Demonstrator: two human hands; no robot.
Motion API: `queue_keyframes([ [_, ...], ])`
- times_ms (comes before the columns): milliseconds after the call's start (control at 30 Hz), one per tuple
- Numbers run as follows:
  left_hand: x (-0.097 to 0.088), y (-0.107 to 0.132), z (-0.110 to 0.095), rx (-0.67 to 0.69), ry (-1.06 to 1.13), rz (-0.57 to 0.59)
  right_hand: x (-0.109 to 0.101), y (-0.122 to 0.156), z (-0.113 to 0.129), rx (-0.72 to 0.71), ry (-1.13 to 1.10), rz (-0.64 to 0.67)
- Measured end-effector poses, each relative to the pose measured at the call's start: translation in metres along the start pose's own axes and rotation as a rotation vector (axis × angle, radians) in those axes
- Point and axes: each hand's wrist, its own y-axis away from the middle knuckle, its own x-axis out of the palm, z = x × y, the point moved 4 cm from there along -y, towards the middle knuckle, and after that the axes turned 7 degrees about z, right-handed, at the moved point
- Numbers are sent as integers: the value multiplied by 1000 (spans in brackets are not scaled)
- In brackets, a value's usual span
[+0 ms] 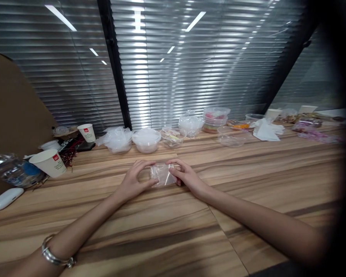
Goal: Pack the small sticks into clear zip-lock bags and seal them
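A small clear plastic bag lies on the wooden table in front of me. My left hand pinches its left edge with fingers and thumb curled round it. My right hand grips the bag's right edge the same way. Both forearms stretch out over the table, and a silver bracelet sits on my left wrist. What the bag holds, if anything, I cannot make out.
Clear plastic bowls and bags line the back of the table, with stacked containers and white paper to the right. Paper cups, a water bottle and a white case are at the left.
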Motion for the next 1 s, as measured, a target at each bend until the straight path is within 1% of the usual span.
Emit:
queue_keyframes([
  [200,7,-5,3,21,-85,49,-2,-4,-4,-17,-142,-11],
  [433,11,-6,8,24,-189,72,-2,-4,-4,-19,-174,-16],
  [567,14,-5,9,43,-247,60,-1,-4,-4,-5,-187,-6],
  [833,16,-3,4,73,-374,45,-2,-3,-3,-14,-148,-16],
  [1000,16,-2,2,94,-407,48,-1,-3,-2,-17,-164,-26],
])
